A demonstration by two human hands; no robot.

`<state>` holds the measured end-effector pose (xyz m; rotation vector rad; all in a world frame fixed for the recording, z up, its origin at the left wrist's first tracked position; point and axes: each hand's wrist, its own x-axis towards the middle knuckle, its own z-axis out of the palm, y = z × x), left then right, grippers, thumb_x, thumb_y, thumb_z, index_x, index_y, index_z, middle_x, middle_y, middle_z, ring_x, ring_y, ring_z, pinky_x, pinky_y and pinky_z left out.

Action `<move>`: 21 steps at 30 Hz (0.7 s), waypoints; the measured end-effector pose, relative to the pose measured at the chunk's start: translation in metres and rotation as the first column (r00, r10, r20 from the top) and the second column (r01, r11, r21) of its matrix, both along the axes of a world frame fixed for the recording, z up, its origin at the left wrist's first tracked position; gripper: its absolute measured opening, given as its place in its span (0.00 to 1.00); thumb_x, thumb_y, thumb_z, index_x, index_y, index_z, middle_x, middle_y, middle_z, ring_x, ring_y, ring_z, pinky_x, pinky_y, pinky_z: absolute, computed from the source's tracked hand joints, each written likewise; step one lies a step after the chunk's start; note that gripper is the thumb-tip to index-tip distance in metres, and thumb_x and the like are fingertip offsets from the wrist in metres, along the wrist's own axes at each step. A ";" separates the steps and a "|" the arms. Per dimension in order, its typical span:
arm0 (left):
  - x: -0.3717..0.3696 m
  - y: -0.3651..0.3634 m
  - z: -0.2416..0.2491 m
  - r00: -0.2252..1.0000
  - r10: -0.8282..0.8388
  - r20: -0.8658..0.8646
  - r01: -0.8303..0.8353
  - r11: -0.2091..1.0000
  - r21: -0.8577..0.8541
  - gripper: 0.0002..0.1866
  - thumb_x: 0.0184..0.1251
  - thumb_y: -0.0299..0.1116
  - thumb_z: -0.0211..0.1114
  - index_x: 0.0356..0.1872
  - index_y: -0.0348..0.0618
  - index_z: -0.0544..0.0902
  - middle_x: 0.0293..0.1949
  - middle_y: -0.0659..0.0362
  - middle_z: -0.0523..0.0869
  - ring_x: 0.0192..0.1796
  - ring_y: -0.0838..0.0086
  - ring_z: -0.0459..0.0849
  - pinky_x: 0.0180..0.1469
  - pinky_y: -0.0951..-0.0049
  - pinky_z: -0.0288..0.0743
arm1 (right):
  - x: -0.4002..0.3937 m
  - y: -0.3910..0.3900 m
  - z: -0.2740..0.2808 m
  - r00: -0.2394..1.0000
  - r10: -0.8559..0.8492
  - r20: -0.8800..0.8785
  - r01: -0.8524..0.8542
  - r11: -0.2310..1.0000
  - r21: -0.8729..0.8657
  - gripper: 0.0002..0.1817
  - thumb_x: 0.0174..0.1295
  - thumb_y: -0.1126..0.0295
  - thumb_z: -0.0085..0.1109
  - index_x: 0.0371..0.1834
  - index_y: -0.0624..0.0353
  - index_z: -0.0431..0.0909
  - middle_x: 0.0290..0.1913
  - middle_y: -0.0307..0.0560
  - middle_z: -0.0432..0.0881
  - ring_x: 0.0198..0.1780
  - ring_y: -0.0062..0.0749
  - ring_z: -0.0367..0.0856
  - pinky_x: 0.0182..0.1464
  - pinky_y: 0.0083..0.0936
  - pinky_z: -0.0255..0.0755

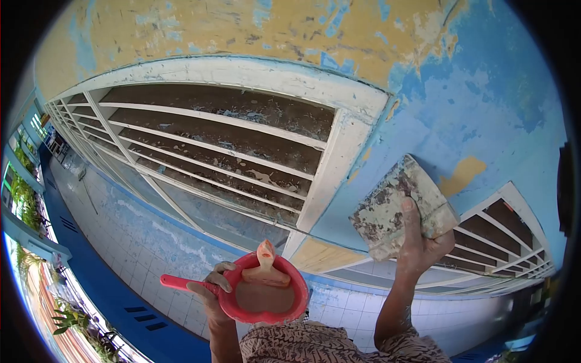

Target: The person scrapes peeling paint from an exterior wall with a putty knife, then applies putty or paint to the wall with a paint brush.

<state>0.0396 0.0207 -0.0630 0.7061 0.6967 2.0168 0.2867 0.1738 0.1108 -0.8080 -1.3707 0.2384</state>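
My left hand is wrapped round the rim and the handle root of a red plastic dipper. Grey-brown paste or liquid covers its bottom. A small flared tool, pale with an orange-red tip, stands inside against the far rim; its lower end is hidden. My right hand grips a wide, flat putty knife crusted with white and dark residue, thumb laid along its face. That blade is up at the blue wall; whether its far edge touches cannot be made out.
White-framed louvred openings run along the wall to the left, with another louvred frame at right. Peeling yellow paint spans the top. White floor tiles and a blue floor strip lie below, with plants beyond.
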 end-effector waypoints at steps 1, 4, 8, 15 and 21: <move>0.001 0.004 -0.001 1.000 0.004 0.013 -0.004 1.000 0.000 0.41 0.72 0.70 0.29 0.21 0.45 0.76 0.47 0.51 0.81 0.53 0.61 0.78 0.61 0.60 0.69 | 0.001 0.000 0.000 1.000 -0.004 -0.015 0.004 1.000 -0.004 0.13 0.57 0.85 0.68 0.46 0.73 0.81 0.44 0.49 0.86 0.43 0.22 0.83 0.48 0.20 0.76; 0.001 0.006 0.002 0.998 -0.038 0.046 0.039 0.999 -0.023 0.41 0.72 0.70 0.29 0.21 0.46 0.77 0.47 0.51 0.81 0.53 0.61 0.77 0.62 0.60 0.69 | 0.007 0.004 -0.006 0.999 -0.014 0.045 0.012 0.999 0.030 0.14 0.57 0.86 0.67 0.47 0.73 0.81 0.45 0.50 0.86 0.44 0.22 0.82 0.49 0.20 0.76; 0.004 0.005 -0.004 0.999 -0.040 -0.005 0.040 0.999 -0.025 0.41 0.72 0.70 0.29 0.21 0.46 0.76 0.48 0.52 0.81 0.53 0.61 0.78 0.61 0.59 0.69 | 0.026 -0.005 -0.024 0.998 -0.058 0.027 0.057 0.997 0.048 0.13 0.54 0.86 0.69 0.44 0.73 0.83 0.40 0.54 0.87 0.36 0.27 0.85 0.40 0.21 0.76; 0.017 0.006 -0.001 0.995 -0.092 0.029 0.094 0.993 -0.078 0.40 0.72 0.70 0.30 0.20 0.46 0.76 0.47 0.55 0.80 0.50 0.64 0.77 0.60 0.63 0.71 | 0.030 0.001 -0.036 0.986 -0.039 0.161 0.044 0.999 -0.029 0.13 0.59 0.82 0.67 0.47 0.74 0.81 0.44 0.53 0.86 0.43 0.27 0.85 0.48 0.24 0.79; 0.017 0.004 -0.016 0.991 -0.116 0.072 0.118 0.993 -0.020 0.41 0.71 0.71 0.29 0.21 0.45 0.76 0.48 0.51 0.81 0.53 0.61 0.77 0.60 0.59 0.70 | 0.048 -0.013 -0.045 0.990 -0.124 -0.062 0.117 0.986 -0.118 0.12 0.57 0.83 0.68 0.44 0.75 0.82 0.39 0.51 0.86 0.39 0.25 0.84 0.44 0.21 0.77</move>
